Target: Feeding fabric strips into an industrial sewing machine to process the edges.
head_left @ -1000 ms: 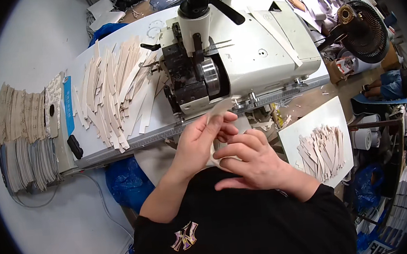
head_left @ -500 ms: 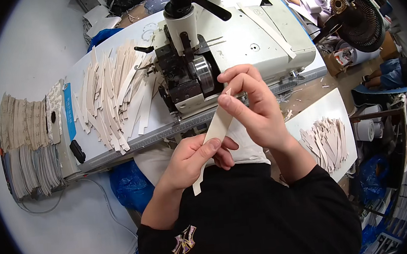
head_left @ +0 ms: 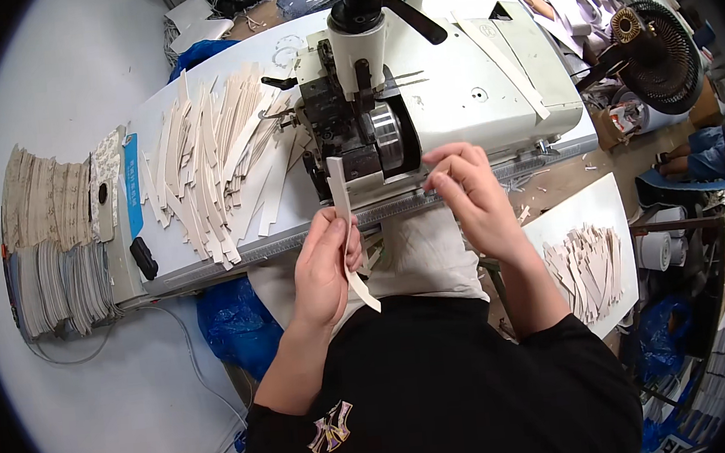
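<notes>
My left hand (head_left: 324,263) is closed around a narrow cream strip (head_left: 339,190), pinched between thumb and fingers near its middle. The strip stands nearly upright, its upper end in front of a skiving machine (head_left: 486,65) and its lower end bending out below the hand. To the right and apart from the strip, my right hand (head_left: 474,199) hovers by the table's front edge, fingers loosely bent and apart, with nothing visible in them. The machine's round metal drum (head_left: 386,136) lies just beyond both hands. One more pale strip (head_left: 499,68) rests on the machine's top.
Left of the machine, a loose heap of strips (head_left: 202,167) covers the white table (head_left: 143,129). A white board (head_left: 611,205) at the right carries another strip pile (head_left: 586,267). Stacked sheets (head_left: 62,287) stand far left; a black fan (head_left: 658,58) stands right. A person's legs show beyond.
My right hand has let go of the strip and moved slightly right. My left hand has turned the strip more upright and raised it toward the machine. The view has shifted a little.
</notes>
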{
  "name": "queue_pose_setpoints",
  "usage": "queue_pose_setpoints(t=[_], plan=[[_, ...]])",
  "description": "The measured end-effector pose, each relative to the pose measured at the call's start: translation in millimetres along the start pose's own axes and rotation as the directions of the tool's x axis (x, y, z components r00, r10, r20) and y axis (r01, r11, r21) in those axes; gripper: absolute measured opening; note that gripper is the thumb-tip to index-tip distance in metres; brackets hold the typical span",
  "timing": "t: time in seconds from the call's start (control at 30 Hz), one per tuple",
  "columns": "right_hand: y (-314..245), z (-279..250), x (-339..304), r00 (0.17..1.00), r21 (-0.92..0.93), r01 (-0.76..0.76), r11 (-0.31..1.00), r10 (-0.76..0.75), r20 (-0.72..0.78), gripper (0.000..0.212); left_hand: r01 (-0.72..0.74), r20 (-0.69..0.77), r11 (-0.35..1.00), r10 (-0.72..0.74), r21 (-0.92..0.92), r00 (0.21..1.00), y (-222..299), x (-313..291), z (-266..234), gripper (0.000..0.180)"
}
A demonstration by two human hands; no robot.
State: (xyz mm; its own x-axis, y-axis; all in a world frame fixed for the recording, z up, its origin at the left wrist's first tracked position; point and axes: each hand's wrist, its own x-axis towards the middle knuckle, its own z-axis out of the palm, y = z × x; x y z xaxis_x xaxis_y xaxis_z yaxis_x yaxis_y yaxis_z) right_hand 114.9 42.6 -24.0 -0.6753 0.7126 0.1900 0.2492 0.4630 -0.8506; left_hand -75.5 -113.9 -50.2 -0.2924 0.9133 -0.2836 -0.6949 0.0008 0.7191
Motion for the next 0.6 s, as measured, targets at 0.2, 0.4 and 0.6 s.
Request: queue_pose_setpoints(t=[0.2, 0.4, 0.6], plan=[[9.4, 20.9, -24.6, 0.992, 0.079, -0.026, 0.997, 0.016, 0.128, 0.011, -0.095, -0.202, 0.937, 0.171, 0.337, 0.964, -3.9, 18.2, 10.0, 0.023], [8.9, 19.3, -26.3, 0.987, 0.149, -0.033, 0.988, 0.009, 0.16, 0.012, -0.017, -0.238, 0.953, 0.092, 0.302, 0.967, -10.0, 38.0, 13.0, 0.028], [9.2, 4.8, -34.2, 0.997, 0.15, -0.052, 0.987, 0.044, 0.056, 0.012, 0.032, -0.155, 0.956, 0.014, 0.291, 0.988, -19.2, 55.8, 30.5, 0.03]])
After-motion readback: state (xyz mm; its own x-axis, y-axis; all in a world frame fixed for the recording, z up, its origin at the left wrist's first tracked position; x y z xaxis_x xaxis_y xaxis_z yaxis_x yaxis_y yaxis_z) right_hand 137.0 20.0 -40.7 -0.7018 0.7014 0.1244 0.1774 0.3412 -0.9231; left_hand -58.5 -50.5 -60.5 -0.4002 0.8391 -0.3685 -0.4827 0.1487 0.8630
